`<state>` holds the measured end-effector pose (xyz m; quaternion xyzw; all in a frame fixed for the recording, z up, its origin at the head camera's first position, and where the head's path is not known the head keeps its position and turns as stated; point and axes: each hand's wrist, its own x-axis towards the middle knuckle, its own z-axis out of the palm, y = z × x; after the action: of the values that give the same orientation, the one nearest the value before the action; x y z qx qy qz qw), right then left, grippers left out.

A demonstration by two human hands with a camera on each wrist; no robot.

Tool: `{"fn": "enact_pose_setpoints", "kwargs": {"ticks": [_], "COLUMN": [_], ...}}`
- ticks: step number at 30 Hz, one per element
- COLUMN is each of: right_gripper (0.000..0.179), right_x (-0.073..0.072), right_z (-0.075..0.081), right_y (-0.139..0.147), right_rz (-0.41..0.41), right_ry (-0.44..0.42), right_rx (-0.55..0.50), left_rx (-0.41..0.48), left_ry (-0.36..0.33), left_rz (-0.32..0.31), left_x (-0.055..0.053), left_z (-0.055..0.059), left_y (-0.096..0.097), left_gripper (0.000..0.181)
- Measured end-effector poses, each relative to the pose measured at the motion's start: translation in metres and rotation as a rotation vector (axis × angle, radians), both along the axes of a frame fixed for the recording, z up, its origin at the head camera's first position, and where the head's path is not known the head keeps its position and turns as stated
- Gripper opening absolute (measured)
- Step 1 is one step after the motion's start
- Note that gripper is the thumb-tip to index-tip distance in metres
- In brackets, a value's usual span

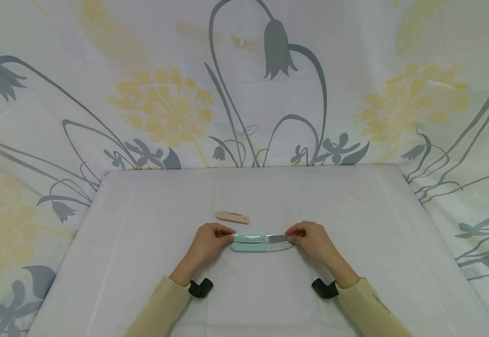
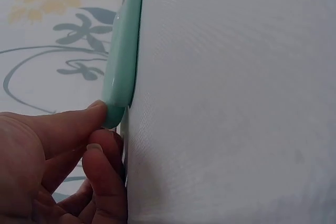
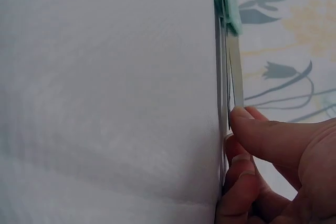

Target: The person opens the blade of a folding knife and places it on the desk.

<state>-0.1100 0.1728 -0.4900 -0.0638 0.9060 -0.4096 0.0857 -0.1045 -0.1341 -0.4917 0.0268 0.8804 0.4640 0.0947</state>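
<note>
Two knives with mint-green handles lie side by side, blades to the right, in the head view. My left hand (image 1: 208, 241) pinches the handle end of the farther knife (image 1: 249, 238) between thumb and fingers. At the other end, my right hand (image 1: 315, 241) pinches that knife's blade near the tip. The nearer knife (image 1: 248, 247) rests on the white table, close along the first. In the left wrist view the nearer green handle (image 2: 123, 51) partly hides the one being pinched. The right wrist view shows the pinched blade (image 3: 237, 72) running up to the right thumb.
A beige, slim-handled piece (image 1: 232, 217) resembling a folded knife lies just beyond the two knives. White cloth covers the table (image 1: 143, 196). Behind and beside it hangs a flower-patterned curtain (image 1: 248, 103). Black wrist straps (image 1: 200, 288) show below the sleeves.
</note>
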Motion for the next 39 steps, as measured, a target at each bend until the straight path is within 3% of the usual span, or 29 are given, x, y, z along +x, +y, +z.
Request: {"fn": "enact_pose_setpoints", "kwargs": {"ticks": [17,25,39], "right_gripper": [0.013,0.015,0.013], "right_x": [0.0,-0.005,-0.02], "right_z": [0.004,0.003,0.012], "right_y": [0.004,0.006,-0.015], "right_rz": [0.021,0.019,0.038], "right_ry": [-0.006,0.002,0.017], "right_rx": [0.024,-0.006,-0.026], "left_rx": [-0.004,-0.023,-0.032], "left_ry": [-0.001,0.001,0.035], "left_rz": [-0.015,-0.011,0.096], "left_x": [-0.001,-0.007,-0.028], "left_z": [-0.001,0.001,0.016], "left_y": [0.0,-0.009,-0.025], "left_gripper": [0.01,0.012,0.011]}}
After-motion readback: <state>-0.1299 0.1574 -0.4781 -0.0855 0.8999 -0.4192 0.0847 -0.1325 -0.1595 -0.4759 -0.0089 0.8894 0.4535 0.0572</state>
